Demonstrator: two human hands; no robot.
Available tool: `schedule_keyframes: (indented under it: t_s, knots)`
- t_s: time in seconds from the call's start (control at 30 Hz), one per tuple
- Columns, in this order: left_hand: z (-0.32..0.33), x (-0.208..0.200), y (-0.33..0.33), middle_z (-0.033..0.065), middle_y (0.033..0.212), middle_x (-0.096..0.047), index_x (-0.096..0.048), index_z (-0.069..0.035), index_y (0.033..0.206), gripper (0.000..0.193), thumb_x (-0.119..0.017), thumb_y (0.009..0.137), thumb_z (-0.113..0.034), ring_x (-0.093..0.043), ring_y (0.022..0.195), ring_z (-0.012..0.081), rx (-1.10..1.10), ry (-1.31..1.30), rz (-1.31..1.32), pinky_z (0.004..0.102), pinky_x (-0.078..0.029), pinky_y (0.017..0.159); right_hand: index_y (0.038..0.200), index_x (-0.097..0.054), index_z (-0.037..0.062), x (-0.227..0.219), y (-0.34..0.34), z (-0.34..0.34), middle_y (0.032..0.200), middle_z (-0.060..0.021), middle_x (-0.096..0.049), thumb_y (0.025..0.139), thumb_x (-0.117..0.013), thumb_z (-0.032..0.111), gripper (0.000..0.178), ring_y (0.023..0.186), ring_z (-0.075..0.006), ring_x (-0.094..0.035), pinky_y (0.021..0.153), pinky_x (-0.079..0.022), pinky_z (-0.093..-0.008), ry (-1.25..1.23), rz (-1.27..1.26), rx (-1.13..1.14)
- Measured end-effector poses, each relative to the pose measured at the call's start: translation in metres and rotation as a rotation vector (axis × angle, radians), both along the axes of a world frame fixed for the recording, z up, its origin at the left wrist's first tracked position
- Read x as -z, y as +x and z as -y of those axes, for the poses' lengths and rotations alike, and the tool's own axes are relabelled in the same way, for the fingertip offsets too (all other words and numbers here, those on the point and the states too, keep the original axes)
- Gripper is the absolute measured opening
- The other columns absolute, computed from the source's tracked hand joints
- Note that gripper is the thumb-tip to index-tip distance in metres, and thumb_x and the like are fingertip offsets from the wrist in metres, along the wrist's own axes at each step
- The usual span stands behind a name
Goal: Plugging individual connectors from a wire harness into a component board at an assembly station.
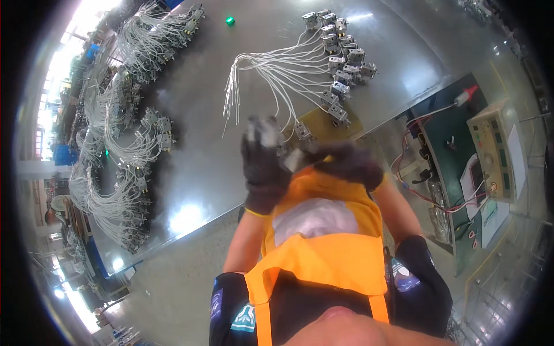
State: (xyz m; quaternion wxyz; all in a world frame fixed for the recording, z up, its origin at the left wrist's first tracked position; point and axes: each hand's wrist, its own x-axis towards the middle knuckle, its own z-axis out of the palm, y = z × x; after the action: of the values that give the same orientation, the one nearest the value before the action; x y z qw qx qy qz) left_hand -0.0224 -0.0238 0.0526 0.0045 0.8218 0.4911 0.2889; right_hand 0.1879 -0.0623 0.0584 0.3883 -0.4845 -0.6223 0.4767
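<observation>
My left hand [262, 164], in a dark glove with pale fingertips, is raised at the table's near edge. Its fingers point away from me and are smeared by motion, so their grip cannot be made out. My right hand [349, 164], gloved too, is blurred in front of the orange apron [323, 254], its fingers turned left. A pale blurred shape [293, 160] shows between the hands. Just beyond them, a small metal switch-like block [302, 131] with a white wire lies near a yellowish pad [326, 126]. Farther off, a bundle of white wires [254, 60] fans out to several similar metal blocks [344, 63].
Wired-block bundles [115, 155] are heaped along the left of the shiny metal table [199, 138]. A small green light [230, 21] shows at the back. On the right, a side bench holds a beige instrument box [490, 155], red-and-white leads [424, 202] and red-handled scissors [473, 237].
</observation>
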Motion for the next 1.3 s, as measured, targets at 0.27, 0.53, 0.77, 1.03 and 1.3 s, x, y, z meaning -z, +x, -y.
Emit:
schedule_keyframes:
  t_s: [0.27, 0.53, 0.77, 1.03, 1.3]
  knots:
    - [-0.034, 0.007, 0.004, 0.021, 0.128, -0.057, -0.047, -0.004, 0.139, 0.062, -0.072, 0.083, -0.01, -0.053, 0.117, 0.0397, 0.157, -0.125, 0.243, 0.0442, -0.044, 0.1, 0.126, -0.06, 0.0112, 0.045, -0.025, -0.032, 0.112, -0.0169, -0.068, 0.09, -0.06, 0.028, 0.04, 0.102, -0.0344, -0.065, 0.085, -0.051, -0.0419, 0.055, 0.074, 0.184]
    - [-0.025, 0.047, 0.056, 0.0187, 0.127, -0.054, -0.042, -0.004, 0.14, 0.063, -0.07, 0.084, -0.011, -0.06, 0.102, 0.0322, 0.194, -0.854, 1.381, 0.0401, -0.048, 0.094, 0.132, -0.057, 0.0108, 0.041, -0.022, -0.024, 0.086, -0.004, -0.067, 0.094, -0.057, 0.024, 0.04, 0.069, -0.0145, -0.063, 0.058, -0.053, -0.0294, -0.165, 0.038, 0.214]
    - [-0.041, 0.043, 0.006, 0.0068, 0.128, -0.055, -0.045, -0.002, 0.142, 0.051, -0.061, 0.095, -0.009, -0.055, 0.114, 0.0161, 0.361, -1.055, 1.134, 0.0324, -0.044, 0.098, 0.133, -0.058, 0.0101, 0.055, 0.031, -0.044, 0.124, -0.0133, -0.065, 0.091, -0.061, 0.025, 0.045, 0.115, -0.0275, -0.06, 0.098, -0.047, -0.036, 0.289, 0.31, 0.357]
    - [-0.027, 0.055, 0.048, 0.0212, 0.118, -0.061, -0.049, 0.001, 0.135, 0.049, -0.066, 0.091, -0.015, -0.061, 0.106, 0.0336, 0.193, -0.246, 0.612, 0.0411, -0.047, 0.093, 0.132, -0.06, 0.012, 0.035, 0.029, -0.042, 0.116, -0.0147, -0.069, 0.094, -0.058, 0.032, 0.043, 0.101, -0.0279, -0.066, 0.091, -0.05, -0.0388, -0.206, -0.082, 0.206]
    - [-0.031, 0.059, 0.063, 0.0219, 0.118, -0.061, -0.048, 0.001, 0.135, 0.068, -0.078, 0.077, -0.017, -0.061, 0.107, 0.0369, 0.209, -0.217, 0.319, 0.0431, -0.049, 0.091, 0.133, -0.059, 0.0135, -0.004, 0.029, -0.029, 0.1, -0.0147, -0.07, 0.096, -0.057, 0.024, 0.038, 0.072, -0.0246, -0.066, 0.066, -0.052, -0.0358, 0.183, 0.485, 0.057]
